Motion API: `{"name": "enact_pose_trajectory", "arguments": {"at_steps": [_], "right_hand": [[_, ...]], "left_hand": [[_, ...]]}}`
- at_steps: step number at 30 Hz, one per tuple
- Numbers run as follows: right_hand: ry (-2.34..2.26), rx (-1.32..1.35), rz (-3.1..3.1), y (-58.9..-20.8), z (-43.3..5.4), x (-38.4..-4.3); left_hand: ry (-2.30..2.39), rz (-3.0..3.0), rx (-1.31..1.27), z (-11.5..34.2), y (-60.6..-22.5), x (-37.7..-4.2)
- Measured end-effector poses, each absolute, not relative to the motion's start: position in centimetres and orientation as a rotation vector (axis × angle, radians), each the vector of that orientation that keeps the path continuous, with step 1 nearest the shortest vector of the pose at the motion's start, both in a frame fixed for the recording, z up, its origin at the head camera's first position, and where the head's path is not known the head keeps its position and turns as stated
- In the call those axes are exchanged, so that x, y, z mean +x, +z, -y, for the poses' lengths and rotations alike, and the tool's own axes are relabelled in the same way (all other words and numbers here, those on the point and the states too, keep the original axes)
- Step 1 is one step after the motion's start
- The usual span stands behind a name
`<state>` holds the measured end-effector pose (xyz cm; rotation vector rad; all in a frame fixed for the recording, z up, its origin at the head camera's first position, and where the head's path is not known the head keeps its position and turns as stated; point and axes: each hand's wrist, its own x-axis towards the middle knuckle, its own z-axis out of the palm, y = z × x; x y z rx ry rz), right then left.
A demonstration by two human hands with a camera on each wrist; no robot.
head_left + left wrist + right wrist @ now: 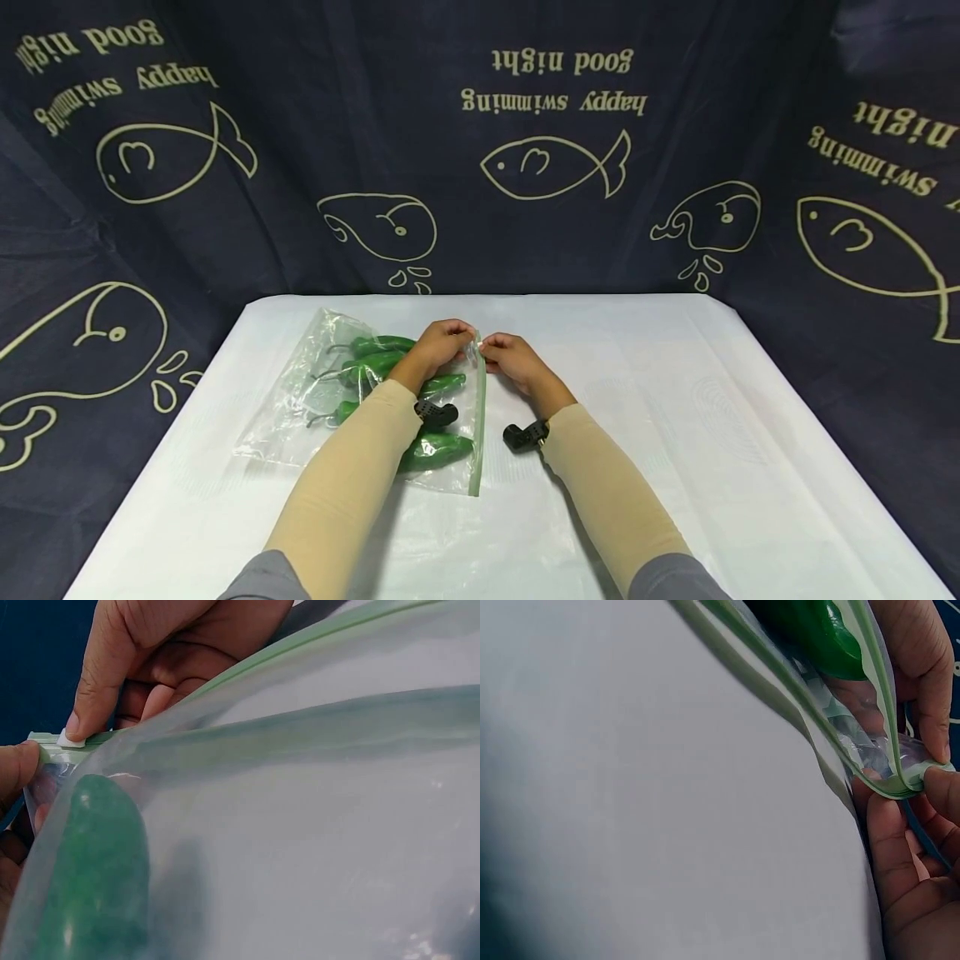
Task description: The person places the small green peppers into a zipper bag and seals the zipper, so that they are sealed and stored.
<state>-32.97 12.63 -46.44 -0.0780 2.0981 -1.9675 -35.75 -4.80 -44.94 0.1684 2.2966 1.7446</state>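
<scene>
A clear zip bag (281, 417) lies on the table with several long green peppers (438, 450) inside. Its green zip strip (478, 433) runs along the right side. At the strip's far end, my left hand (441, 346) pinches the bag's corner. Close beside it, my right hand (513, 358) pinches the same end of the strip, its thumb on a small white slider (71, 739). In the right wrist view, the two green edges (889, 712) of the mouth stand apart and meet at the pinched corner. My left forearm covers part of the peppers.
A white sheet covers the table (645, 475). Behind it hangs a dark blue cloth (555, 242) with fish and whale drawings. Black wrist cameras (437, 414) sit on both of my wrists, low over the table.
</scene>
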Motion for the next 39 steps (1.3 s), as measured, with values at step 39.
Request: {"name": "enact_pose_trajectory", "arguments": {"at_steps": [39], "right_hand": [[-1.973, -0.124, -2.065, -46.64, -12.99, -32.35]], "left_hand": [[1.820, -2.294, 0.207, 4.74, -44.74, -35.60]]}}
